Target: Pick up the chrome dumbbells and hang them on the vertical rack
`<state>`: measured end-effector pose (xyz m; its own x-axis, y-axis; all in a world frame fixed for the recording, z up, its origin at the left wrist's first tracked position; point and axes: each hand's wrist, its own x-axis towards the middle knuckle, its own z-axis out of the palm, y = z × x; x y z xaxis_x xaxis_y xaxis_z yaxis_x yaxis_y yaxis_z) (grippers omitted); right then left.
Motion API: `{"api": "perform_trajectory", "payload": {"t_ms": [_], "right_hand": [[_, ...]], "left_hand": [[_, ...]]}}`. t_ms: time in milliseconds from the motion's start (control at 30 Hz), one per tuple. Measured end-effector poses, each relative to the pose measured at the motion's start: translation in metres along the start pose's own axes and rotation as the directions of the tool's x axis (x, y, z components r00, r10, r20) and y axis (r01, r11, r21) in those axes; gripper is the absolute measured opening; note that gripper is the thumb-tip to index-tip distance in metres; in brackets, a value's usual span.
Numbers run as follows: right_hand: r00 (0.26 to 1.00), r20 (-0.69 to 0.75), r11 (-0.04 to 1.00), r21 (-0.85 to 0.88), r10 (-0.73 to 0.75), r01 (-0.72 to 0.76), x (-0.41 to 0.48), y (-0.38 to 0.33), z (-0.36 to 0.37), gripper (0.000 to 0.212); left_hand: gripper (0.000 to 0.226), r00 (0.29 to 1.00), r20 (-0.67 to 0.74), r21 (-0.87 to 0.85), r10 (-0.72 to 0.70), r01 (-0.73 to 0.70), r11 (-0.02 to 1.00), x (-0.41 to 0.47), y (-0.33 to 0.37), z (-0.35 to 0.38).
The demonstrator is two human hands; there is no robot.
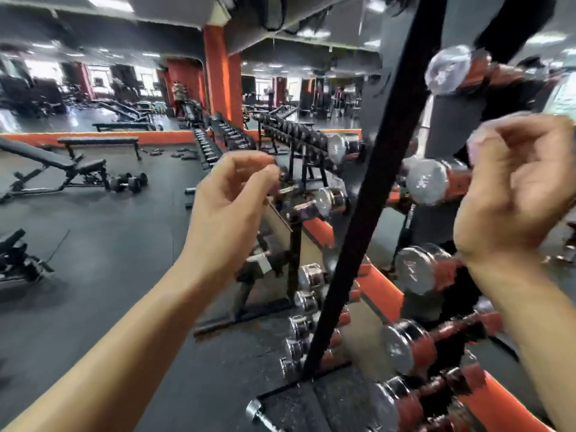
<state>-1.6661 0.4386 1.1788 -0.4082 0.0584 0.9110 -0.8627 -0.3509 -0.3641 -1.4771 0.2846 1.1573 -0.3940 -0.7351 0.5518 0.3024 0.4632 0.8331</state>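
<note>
The black vertical rack (367, 188) rises on the right, and its pegs carry several chrome dumbbells with orange handles (417, 269). My right hand (514, 188) is raised beside the rack's upper pegs. Its fingers are curled round the handle of a motion-blurred chrome dumbbell (477, 141), whose pale head shows just left of my fingertips. My left hand (230, 194) hovers left of the rack with loosely curled fingers and holds nothing. Another chrome dumbbell (258, 413) lies on the floor at the rack's foot.
A mirror wall with an orange base (383, 288) stands behind the rack. A long rack of black dumbbells (296, 132) runs away at centre. Benches (56, 163) and loose black dumbbells (127, 182) occupy the left floor.
</note>
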Motion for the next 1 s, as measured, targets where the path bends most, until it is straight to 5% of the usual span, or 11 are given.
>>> {"api": "perform_trajectory", "payload": {"t_ms": [200,367,633,1000], "right_hand": [[0.974,0.204,0.978,0.164,0.095,-0.13,-0.046,-0.114,0.205,0.02],[0.89,0.438,0.931,0.26,0.123,-0.256,-0.111,-0.204,0.364,0.011],[0.599,0.8,0.792,0.362,0.007,-0.492,-0.242,-0.334,0.559,0.01],[0.177,0.94,0.538,0.315,-0.292,-0.782,-0.483,-0.489,0.792,0.009]], "left_hand": [[0.006,0.97,-0.151,0.214,0.189,-0.155,0.964,0.019,0.061,-0.239],[0.009,0.932,-0.301,0.374,0.203,-0.08,0.924,-0.009,0.09,-0.396],[0.004,0.772,-0.595,0.51,0.223,0.148,0.847,-0.07,0.091,-0.588],[0.007,0.481,-0.835,0.518,0.266,0.523,0.677,-0.129,0.049,-0.828]]}}
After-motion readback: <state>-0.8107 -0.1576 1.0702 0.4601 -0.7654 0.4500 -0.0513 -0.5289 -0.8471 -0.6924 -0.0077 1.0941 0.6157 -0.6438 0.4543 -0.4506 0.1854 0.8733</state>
